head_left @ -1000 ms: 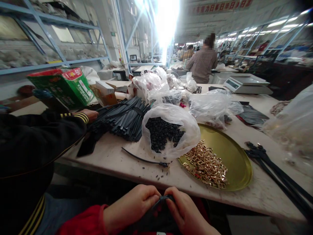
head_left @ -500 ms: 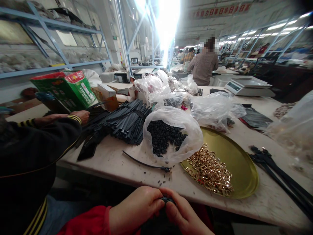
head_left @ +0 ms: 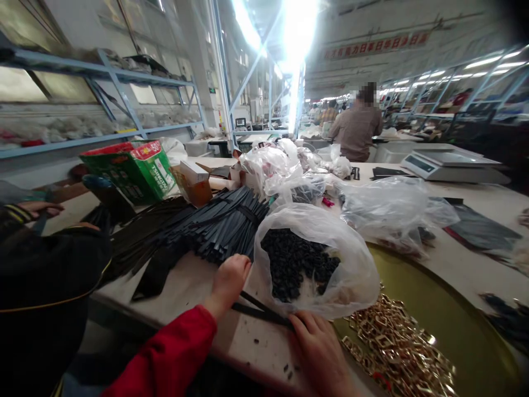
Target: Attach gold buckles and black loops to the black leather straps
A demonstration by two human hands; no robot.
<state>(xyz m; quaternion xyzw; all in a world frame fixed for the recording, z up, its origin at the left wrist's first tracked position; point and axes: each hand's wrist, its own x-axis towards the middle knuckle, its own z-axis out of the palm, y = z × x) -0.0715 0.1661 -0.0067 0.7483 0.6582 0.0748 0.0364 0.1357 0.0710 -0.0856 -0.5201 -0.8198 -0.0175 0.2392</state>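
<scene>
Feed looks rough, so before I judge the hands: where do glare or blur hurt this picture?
Head view: ceiling light blows out top centre; wide-angle lens bends the shelving; gold buckles at bottom right smear; left hand and right hand are legible.

cam: one head-worn view, wide lens so the edges bend | faces: forward and down across the surface (head_left: 190, 284) | near: really close, left hand (head_left: 228, 278) and right hand (head_left: 320, 347) sit low in frame, plastic bag (head_left: 351, 264) just past them | far: shelves (head_left: 103, 138) left, a person's back (head_left: 357, 129) down the hall
</scene>
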